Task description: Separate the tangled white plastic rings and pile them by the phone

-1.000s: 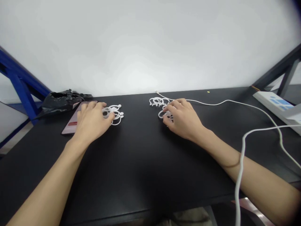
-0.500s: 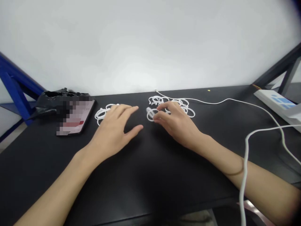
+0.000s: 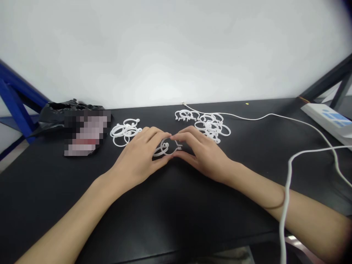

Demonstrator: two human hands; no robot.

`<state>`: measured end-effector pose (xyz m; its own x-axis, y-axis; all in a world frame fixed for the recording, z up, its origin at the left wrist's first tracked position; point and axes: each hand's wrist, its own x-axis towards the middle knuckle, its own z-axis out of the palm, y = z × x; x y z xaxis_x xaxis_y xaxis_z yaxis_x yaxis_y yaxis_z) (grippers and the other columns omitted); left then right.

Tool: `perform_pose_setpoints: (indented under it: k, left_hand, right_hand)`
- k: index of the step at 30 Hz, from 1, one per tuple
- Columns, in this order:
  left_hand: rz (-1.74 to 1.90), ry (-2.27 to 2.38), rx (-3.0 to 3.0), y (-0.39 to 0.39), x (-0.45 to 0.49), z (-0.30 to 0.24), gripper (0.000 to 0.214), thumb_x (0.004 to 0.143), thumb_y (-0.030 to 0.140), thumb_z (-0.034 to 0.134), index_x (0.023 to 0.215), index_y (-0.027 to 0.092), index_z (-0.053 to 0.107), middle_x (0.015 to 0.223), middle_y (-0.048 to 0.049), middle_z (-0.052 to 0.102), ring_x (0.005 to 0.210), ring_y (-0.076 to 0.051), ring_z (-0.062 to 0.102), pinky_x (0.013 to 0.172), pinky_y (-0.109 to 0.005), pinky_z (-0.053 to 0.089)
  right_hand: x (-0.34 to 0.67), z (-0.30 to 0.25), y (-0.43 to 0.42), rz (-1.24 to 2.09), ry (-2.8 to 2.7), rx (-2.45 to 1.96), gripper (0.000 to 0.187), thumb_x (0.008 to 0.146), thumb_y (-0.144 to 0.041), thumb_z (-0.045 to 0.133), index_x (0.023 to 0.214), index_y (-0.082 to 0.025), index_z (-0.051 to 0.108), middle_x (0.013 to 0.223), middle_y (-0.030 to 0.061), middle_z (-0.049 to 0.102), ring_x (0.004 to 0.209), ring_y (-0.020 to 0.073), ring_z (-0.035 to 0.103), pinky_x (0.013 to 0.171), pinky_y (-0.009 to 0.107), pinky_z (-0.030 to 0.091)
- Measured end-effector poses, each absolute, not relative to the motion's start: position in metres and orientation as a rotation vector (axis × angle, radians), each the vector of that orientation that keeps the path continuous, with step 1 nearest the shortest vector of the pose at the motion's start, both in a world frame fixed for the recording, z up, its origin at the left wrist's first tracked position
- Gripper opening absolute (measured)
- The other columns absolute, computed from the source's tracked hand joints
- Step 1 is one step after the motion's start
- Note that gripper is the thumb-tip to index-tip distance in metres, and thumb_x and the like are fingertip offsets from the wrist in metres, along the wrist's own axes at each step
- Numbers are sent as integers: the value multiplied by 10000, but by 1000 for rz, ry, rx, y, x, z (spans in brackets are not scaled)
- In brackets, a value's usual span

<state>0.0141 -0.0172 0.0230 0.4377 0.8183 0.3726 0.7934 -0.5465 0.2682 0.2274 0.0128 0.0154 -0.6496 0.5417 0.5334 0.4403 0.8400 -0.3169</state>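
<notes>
A white plastic curtain ring (image 3: 178,147) is pinched between my two hands, low over the dark table. Its open ends point right, into the gap between my right thumb and forefinger. My left hand (image 3: 137,156) grips it from the left with thumb and fingertips, and my right hand (image 3: 207,156) does the same from the right. Another white ring (image 3: 158,152) with a ball end shows inside my left hand's grasp; whether the two are linked I cannot tell. Loose white rings (image 3: 123,131) lie beyond my left hand, and a second pile of rings (image 3: 213,126) beyond my right.
On the black table (image 3: 176,205), a blurred-out phone (image 3: 89,134) lies by a crumpled black plastic bag (image 3: 60,113) at left. A white cable (image 3: 255,119) crosses the back right, and another cable length (image 3: 287,190) hangs before my right forearm. A white box (image 3: 327,121) sits far right.
My right hand has moved slightly left with the ring, and my left hand has closed in from the left. Both hands' fingertips now meet around the ring.
</notes>
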Motion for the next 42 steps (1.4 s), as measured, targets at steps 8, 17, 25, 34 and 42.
perform_pose_setpoints:
  k: [8, 17, 25, 34, 42]
  left_hand:
    - [762, 1588, 2569, -20, 15, 29, 305, 861, 365, 634, 1096, 196, 540, 1070, -55, 619, 1002, -245, 598, 818, -374, 506]
    - [840, 1585, 2586, -21, 19, 27, 331, 868, 414, 626, 1099, 184, 569, 1014, -57, 662, 938, -243, 628, 834, -378, 511]
    - [851, 1565, 2588, -22, 19, 28, 442, 892, 451, 620, 1225, 166, 562, 1062, -72, 684, 983, -255, 640, 906, -417, 500]
    - [768, 1695, 2384, -20, 16, 33, 118, 903, 333, 621, 905, 241, 695, 840, 6, 731, 796, -197, 656, 737, -336, 495]
    - [944, 1949, 2116, -18, 9, 43, 100, 882, 318, 619, 886, 246, 688, 817, 19, 722, 696, -159, 637, 703, -293, 498]
  right_hand:
    - [228, 14, 10, 234, -2291, -745, 148, 972, -229, 550, 1087, -164, 618, 994, 51, 698, 847, 146, 674, 742, 267, 545]
    - [229, 14, 7, 272, -2237, -752, 140, 968, -212, 551, 1088, -184, 619, 989, 19, 729, 823, 111, 689, 738, 204, 537]
    - [228, 13, 7, 280, -2212, -755, 145, 967, -189, 543, 1092, -196, 616, 992, 18, 726, 819, 111, 684, 698, 204, 538]
    - [232, 11, 13, 285, -2153, -863, 121, 941, -176, 579, 1042, -163, 643, 972, 30, 743, 809, 121, 695, 717, 223, 539]
    - [228, 13, 14, 254, -2108, -950, 116, 924, -170, 585, 1018, -163, 652, 901, 29, 745, 749, 131, 686, 675, 248, 533]
